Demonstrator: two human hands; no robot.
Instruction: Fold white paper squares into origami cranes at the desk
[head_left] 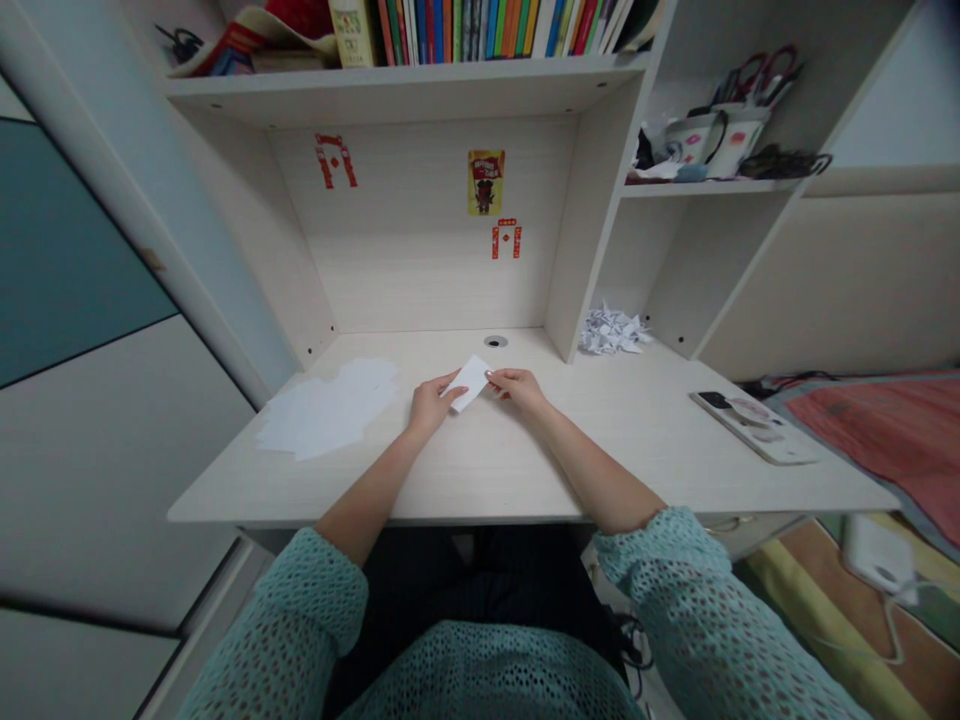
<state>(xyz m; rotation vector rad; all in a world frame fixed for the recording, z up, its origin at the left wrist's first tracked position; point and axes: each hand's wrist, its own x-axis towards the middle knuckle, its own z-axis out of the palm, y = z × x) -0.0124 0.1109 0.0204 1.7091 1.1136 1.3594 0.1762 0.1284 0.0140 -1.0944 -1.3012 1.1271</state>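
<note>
A study corner in a home bedroom: pale wood-grain desk [525, 470] with built-in shelves [405, 92], a row of colourful books [495, 25] above it, white mugs of scissors [716, 135] up to its right, a red bedspread [892, 440] beside its right edge.

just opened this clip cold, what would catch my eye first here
Both hands meet at the middle of the desk, the left hand and right hand each pinching a small white paper. To their left lie loose white sheets, and a heap of white paper sits in the nook at the right.
</note>
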